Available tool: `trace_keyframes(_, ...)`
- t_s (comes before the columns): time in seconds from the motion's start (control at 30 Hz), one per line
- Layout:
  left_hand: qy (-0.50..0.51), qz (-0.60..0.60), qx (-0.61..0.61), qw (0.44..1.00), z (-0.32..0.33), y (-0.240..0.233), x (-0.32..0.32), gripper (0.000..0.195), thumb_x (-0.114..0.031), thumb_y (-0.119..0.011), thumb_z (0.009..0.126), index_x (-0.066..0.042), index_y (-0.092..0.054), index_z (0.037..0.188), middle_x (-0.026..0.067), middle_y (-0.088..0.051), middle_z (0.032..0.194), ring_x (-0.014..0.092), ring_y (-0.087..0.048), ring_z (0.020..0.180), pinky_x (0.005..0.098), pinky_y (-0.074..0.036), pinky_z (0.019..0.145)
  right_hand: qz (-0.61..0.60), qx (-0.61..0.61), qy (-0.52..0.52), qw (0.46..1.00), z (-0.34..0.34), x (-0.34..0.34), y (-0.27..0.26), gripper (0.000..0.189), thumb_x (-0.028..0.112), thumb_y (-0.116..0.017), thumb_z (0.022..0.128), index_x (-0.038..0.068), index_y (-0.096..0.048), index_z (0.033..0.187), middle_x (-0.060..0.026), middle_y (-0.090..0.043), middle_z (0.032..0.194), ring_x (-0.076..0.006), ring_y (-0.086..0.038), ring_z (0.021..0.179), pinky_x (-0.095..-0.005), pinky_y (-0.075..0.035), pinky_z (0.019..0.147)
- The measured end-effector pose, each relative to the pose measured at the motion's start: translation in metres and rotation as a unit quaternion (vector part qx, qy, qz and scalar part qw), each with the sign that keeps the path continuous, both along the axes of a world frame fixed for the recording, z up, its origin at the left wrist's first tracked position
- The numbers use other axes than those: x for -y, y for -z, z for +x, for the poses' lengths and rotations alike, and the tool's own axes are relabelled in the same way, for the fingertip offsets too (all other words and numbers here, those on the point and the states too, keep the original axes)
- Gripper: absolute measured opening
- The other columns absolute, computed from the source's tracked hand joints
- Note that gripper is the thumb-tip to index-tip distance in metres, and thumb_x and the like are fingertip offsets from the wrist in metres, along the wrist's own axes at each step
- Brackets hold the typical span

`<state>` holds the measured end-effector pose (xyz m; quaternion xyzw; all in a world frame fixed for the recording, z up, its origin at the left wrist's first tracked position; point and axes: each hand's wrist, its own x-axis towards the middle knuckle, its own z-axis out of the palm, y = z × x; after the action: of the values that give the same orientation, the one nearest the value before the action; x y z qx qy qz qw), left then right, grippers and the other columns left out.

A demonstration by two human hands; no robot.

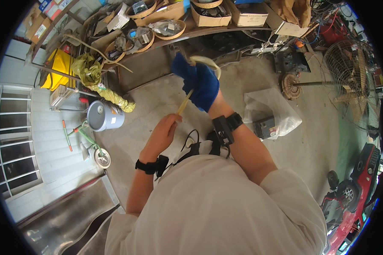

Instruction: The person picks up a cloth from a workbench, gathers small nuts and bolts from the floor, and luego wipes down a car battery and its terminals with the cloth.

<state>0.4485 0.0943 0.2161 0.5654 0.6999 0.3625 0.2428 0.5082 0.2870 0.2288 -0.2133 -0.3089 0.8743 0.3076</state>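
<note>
My left hand (pixel 162 132) grips one end of a pale yellowish hose or strap (pixel 184 101) in front of my body. The strip runs up into a blue cloth (pixel 199 86) and comes out above it as a loop. My right hand (pixel 212 92) is wrapped in or covered by this cloth, which is bunched around the strip; its fingers are hidden. A black band with a small device sits on each wrist.
Cardboard boxes (pixel 210 19) and baskets fill a shelf ahead. A pedestal fan (pixel 351 83) and a plastic bag (pixel 273 105) stand to the right. At left are a lidded bucket (pixel 105 115), a small green bike (pixel 89 140) and a yellow-green wrapped bundle (pixel 110 95).
</note>
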Motion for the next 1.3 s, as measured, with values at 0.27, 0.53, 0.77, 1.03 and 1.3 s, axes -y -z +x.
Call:
trace_keyframes(0.27,-0.191,0.142,-0.077,0.968,-0.055,-0.029,-0.007,0.031,0.003,-0.058,0.077,-0.004,-0.055,0.107,0.0122,-0.054,0.121,0.030,-0.046,0.118,0.0360,-0.036,0.099,0.123,-0.071,-0.129,0.981,0.038,-0.003,-0.028,0.025,0.029,-0.055,0.083,0.007,-0.048,0.071,-0.0025,-0.045,0.071,-0.0130,-0.045,0.062,-0.0243,-0.039,0.054)
trace_keyframes(0.53,0.025,-0.010,0.175,0.984,-0.035,-0.044,-0.069,0.018,-0.015,-0.050,0.094,0.000,-0.056,0.103,0.0072,-0.060,0.100,0.016,-0.056,0.097,0.0280,-0.041,0.088,0.480,0.025,-0.053,0.876,0.061,-0.005,-0.068,0.010,0.010,-0.061,0.080,0.003,-0.056,0.084,-0.0043,-0.051,0.083,-0.0104,-0.048,0.075,-0.0258,-0.045,0.069)
trace_keyframes(0.77,-0.101,0.109,0.245,0.958,-0.028,-0.054,-0.046,0.017,-0.016,-0.043,0.096,-0.002,-0.051,0.091,0.0032,-0.050,0.082,0.014,-0.048,0.080,0.0271,-0.039,0.076,0.420,0.010,0.061,0.905,0.057,-0.017,-0.025,0.024,0.001,-0.053,0.086,0.002,-0.048,0.110,-0.0060,-0.054,0.102,-0.0146,-0.052,0.092,-0.0271,-0.044,0.083)
trace_keyframes(1.03,-0.042,0.120,-0.089,0.988,-0.005,-0.098,-0.074,0.015,-0.016,-0.052,0.091,0.000,-0.051,0.092,0.0123,-0.049,0.091,0.027,-0.048,0.087,0.0343,-0.040,0.076,0.094,0.000,0.009,0.996,0.014,0.034,-0.001,0.024,0.027,-0.040,0.096,0.007,-0.049,0.105,-0.0003,-0.051,0.097,-0.0126,-0.051,0.088,-0.0264,-0.044,0.079)
trace_keyframes(1.3,-0.034,0.156,0.001,0.987,-0.001,-0.098,-0.078,0.014,-0.015,-0.051,0.092,-0.001,-0.051,0.091,0.0127,-0.050,0.124,0.029,-0.047,0.117,0.0356,-0.037,0.097,0.086,-0.048,-0.053,0.994,0.002,0.065,0.007,0.027,0.032,-0.042,0.097,0.010,-0.049,0.110,0.0008,-0.053,0.097,-0.0092,-0.051,0.090,-0.0263,-0.045,0.076)
